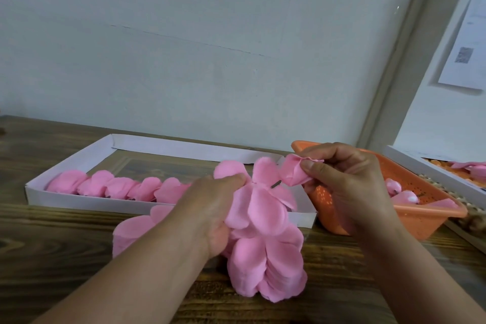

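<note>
- A pink bud (293, 172) is pinched in the grip of the right hand (349, 181), with thumb and forefinger closed round its folded head. The other fingers are curled behind it, and nothing else is seen to be held.
- A short dark stem (276, 184) projects from the bud, down and to the left. Its long axis is slanted toward the top petal layer (263, 192), and its tip lies at or just short of that layer's centre. Contact cannot be made out.
- The petal stack (265, 258) is held in the grip of the left hand (210, 205). The thumb is pressed on the upper petals just left of the centre, and the fingers are hidden beneath.
- The stack hangs down toward the camera. Whether its lower end rests on the tabletop (65, 258) cannot be told.
- The coming move is judged to turn on one line: the stem has to be passed through the centre of the top petal layer. The bud lies to the right of that target and slightly above it, so the right hand is the nearer one to carry it in.
- The centre hole is not clearly shown. Because the petals look limp, a miss to one side is judged possible.
- Finished flowers (118, 187) are laid in a row in the white tray (79, 198) behind the hands, and more buds are seen in the orange basket (431, 216) to the right.
</note>
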The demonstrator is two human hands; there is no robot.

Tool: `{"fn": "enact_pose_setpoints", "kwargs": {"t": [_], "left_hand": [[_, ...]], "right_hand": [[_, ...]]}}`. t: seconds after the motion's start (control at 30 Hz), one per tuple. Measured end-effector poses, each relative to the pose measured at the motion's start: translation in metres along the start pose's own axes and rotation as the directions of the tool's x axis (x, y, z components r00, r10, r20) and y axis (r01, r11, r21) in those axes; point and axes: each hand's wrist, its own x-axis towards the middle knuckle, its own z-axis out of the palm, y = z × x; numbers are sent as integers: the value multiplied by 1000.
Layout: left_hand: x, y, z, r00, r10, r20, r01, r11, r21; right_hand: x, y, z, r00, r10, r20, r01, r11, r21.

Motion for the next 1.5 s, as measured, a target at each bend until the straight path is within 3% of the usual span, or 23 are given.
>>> {"fn": "enact_pose_setpoints", "kwargs": {"t": [0.13,0.3,0.43,0.57,0.63,0.67,0.73,0.83,0.87,1.03,1.17,1.27,1.3,1.43,1.5], "left_hand": [[1,2,-3,994,70,-87,-69,998,15],[-7,11,-3,990,-9,143,5,1000,27],[-6,17,2,973,-10,232,-11,996,88],[-1,15,2,969,-49,243,13,988,151],[1,5,1,979,-77,187,21,959,282],[3,0,0,987,-38,157,-33,902,430],[9,-6,-4,979,118,168,-204,652,730],[11,-1,-6,917,277,286,-358,260,897],[11,2,-6,903,299,309,-375,197,906],[15,6,-8,877,327,353,-398,82,914],[14,2,-6,826,392,404,-461,57,886],[13,6,-2,721,524,453,-542,20,840],[12,9,-1,714,538,448,-559,53,827],[12,13,3,865,412,287,-445,365,817],[12,12,1,900,379,215,-379,438,815]], "right_hand": [[1,-1,0,1000,-3,7,3,1000,-7],[3,-2,-6,1000,-8,-21,8,1000,1],[6,-4,-13,997,-26,-72,28,1000,14],[6,-6,-20,993,-45,-110,47,999,18],[7,-5,-22,991,-31,-132,33,999,13],[7,-4,-21,991,-27,-132,28,1000,3],[7,-4,-20,993,-29,-115,27,999,-19],[6,-4,-21,996,-33,-78,31,999,-24],[6,-4,-21,997,-32,-72,30,999,-25],[6,-6,-20,998,-24,-65,22,999,-27],[5,-6,-20,996,-18,-83,16,1000,-14],[5,-4,-21,993,-9,-118,7,1000,-16],[6,-4,-21,992,-4,-126,2,1000,-14],[4,-8,-16,999,9,-39,-6,997,71],[1,-8,-9,998,19,55,-25,994,107]]}}
